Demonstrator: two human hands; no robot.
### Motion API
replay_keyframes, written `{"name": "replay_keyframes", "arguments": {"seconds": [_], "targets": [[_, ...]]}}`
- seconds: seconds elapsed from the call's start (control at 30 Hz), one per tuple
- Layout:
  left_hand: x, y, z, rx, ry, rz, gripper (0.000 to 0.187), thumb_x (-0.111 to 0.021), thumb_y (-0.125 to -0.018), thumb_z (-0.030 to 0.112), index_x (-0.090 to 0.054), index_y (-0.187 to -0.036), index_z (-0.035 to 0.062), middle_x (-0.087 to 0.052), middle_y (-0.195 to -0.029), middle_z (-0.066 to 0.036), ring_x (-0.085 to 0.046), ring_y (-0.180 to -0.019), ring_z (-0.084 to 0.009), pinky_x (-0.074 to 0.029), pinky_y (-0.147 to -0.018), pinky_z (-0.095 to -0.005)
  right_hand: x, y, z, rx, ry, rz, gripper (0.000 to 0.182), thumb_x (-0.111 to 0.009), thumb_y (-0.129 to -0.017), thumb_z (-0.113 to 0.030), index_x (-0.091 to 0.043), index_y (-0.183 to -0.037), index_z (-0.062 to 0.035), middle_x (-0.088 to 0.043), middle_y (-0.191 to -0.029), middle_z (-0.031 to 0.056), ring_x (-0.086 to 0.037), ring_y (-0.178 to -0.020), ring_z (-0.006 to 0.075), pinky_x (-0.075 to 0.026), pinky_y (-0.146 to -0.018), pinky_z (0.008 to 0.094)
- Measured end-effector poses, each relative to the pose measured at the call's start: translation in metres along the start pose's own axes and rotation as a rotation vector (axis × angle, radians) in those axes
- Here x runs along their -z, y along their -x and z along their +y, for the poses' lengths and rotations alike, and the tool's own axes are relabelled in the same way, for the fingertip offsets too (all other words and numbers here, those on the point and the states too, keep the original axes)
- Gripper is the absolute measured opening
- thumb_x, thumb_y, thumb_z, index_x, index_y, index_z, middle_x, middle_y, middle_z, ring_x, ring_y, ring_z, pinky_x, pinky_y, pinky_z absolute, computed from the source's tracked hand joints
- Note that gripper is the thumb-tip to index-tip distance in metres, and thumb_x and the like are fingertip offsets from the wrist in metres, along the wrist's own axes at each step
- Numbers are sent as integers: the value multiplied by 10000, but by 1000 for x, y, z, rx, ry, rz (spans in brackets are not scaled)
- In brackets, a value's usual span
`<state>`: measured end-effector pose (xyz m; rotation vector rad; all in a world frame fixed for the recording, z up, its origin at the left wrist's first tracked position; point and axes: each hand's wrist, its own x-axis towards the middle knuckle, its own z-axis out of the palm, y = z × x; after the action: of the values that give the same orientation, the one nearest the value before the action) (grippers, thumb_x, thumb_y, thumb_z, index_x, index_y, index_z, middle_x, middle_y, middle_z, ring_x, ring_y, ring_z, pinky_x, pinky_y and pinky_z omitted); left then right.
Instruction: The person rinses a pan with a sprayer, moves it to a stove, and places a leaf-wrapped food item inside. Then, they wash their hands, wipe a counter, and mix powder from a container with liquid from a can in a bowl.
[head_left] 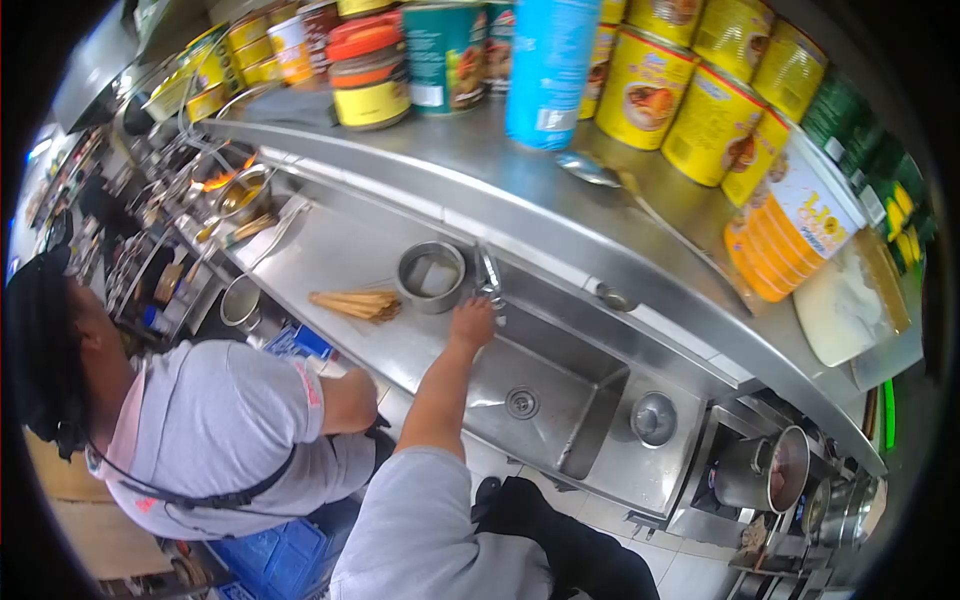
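Note:
One arm in a light grey sleeve reaches forward over the left side of the metal sink [545, 372]. Its hand, which looks like my left hand [474, 322], is at the faucet [488, 272], with the fingers bent and partly hidden behind the knuckles; what they hold is hard to make out. Just left of the faucet, a round metal pot [431, 276] with something pale inside stands on the steel counter. A bundle of wooden sticks [355, 304] lies beside the pot. My right hand does not show.
A co-worker [215, 415] in a grey shirt stands at the left. A metal bowl [654, 418] sits right of the sink, and a pot [765, 470] is on the stove. The shelf [660, 225] above holds cans, tubs and a long spoon. Flames show at the far left.

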<state>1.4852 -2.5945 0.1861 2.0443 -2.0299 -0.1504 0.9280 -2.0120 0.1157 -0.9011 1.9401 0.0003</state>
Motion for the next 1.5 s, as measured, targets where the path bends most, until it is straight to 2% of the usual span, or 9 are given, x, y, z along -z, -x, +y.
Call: {"name": "replay_keyframes", "arguments": {"seconds": [0.17, 0.33, 0.53, 0.73, 0.83, 1.07, 1.23, 1.27, 1.5], "targets": [[-16, 30, 1, -48, -112, -163, 364, -600, -835, 135, -651, -1194, 112, -608, -1301, -79, -572, -1202, -241, -474, -972, -490, 33, -29, -75, 261, -12, 32, 275, -548, -954, -278, -680, -998, -40, -696, -818, 121, -665, -697, 255, -524, -616, 390], [-39, 44, 1, 266, 988, -427, 238, -577, -860, 170, -715, -1028, 73, -728, -986, -146, -686, -974, -322, -523, -898, -396, 77, -14, -284, 463, -59, 17, 242, -584, -962, -198, -679, -1092, -18, -731, -947, 104, -648, -674, 145, -523, -590, 302], [-65, 74, 22, 158, 903, -118, 198, -606, -861, 237, -678, -866, 53, -682, -831, -204, -656, -789, -374, -519, -757, -451, 53, -64, -488, 1023, -16, -95, 246, -603, -895, -49, -669, -1131, -23, -696, -1005, 45, -589, -733, 82, -475, -640, 239], [-79, 69, 17, 103, 863, 190, 140, -599, -849, 148, -603, -790, 22, -650, -736, -189, -625, -658, -332, -501, -647, -422, -2, -93, -615, 837, -269, -274, 349, -578, -896, -21, -614, -1242, -29, -687, -1074, 66, -520, -615, 65, -426, -520, 214], [-30, 73, 33, 262, 1354, -102, 90, -563, -850, 35, -638, -800, 30, -639, -654, -72, -619, -578, -149, -474, -506, -326, -18, -116, -639, 715, -412, -298, 392, -544, -925, -31, -568, -1316, -44, -678, -1145, 76, -498, -572, 58, -402, -466, 202], [-22, 69, 36, 274, 1078, -260, 115, -582, -849, 105, -658, -836, 21, -660, -661, -106, -637, -595, -213, -508, -580, -365, -22, -131, -659, 686, -447, -378, 364, -539, -990, -111, -549, -1346, -36, -694, -1108, 67, -478, -544, 51, -393, -451, 195], [-67, 77, 20, -32, 1184, 298, 215, -745, -782, 216, -643, -904, 72, -674, -818, -35, -605, -787, -138, -515, -720, -341, -29, -117, -657, 802, -76, -398, 212, -660, -950, -225, -738, -1050, -55, -717, -844, 4, -547, -597, 48, -430, -513, 231], [-59, 75, 18, 139, 1416, -86, 195, -733, -789, 176, -668, -937, 68, -682, -833, -47, -624, -793, -143, -520, -727, -319, -40, -139, -642, 1065, -82, -406, 214, -683, -930, -226, -739, -1027, -43, -707, -810, 8, -592, -639, 68, -478, -583, 263], [-44, 73, 34, 537, 1943, -403, 186, -473, -908, 24, -602, -1029, 82, -577, -750, -43, -449, -522, -101, -345, -445, -258, -6, -110, -559, 865, 342, -179, 352, -702, -918, -289, -597, -676, -55, -518, -591, -20, -442, -569, 98, -364, -526, 317]]}}
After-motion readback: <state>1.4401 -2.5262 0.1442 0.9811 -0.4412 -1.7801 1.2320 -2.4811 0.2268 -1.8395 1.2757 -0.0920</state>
